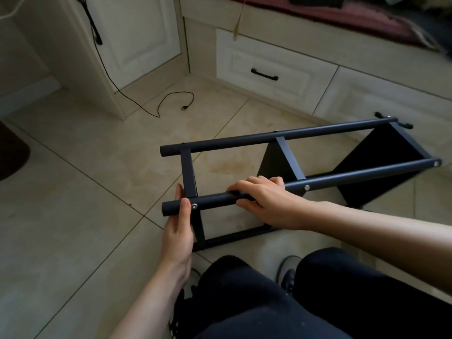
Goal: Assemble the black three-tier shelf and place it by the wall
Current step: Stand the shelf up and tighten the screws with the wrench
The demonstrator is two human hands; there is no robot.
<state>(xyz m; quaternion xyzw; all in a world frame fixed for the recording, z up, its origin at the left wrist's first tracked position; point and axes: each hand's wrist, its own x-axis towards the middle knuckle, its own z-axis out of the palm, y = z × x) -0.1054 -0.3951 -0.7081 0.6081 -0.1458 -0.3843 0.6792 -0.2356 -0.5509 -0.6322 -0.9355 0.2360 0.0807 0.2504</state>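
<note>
The black three-tier shelf [288,152] is lying on its side on the tiled floor [73,192], just in front of the person's knees and near the white drawer unit [269,67]. The right hand [264,199] is curling over the near tube, gripping it. The left hand [177,223] is holding the tube's end, thumb across it, seemingly pinching. A black cable [171,101] is trailing nearby.

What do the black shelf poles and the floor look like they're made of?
The shelf poles look like matte powder-coated metal tube: even dull sheen, silver screws through them. The floor seems glazed ceramic tile: soft gloss, straight grout lines.
</note>
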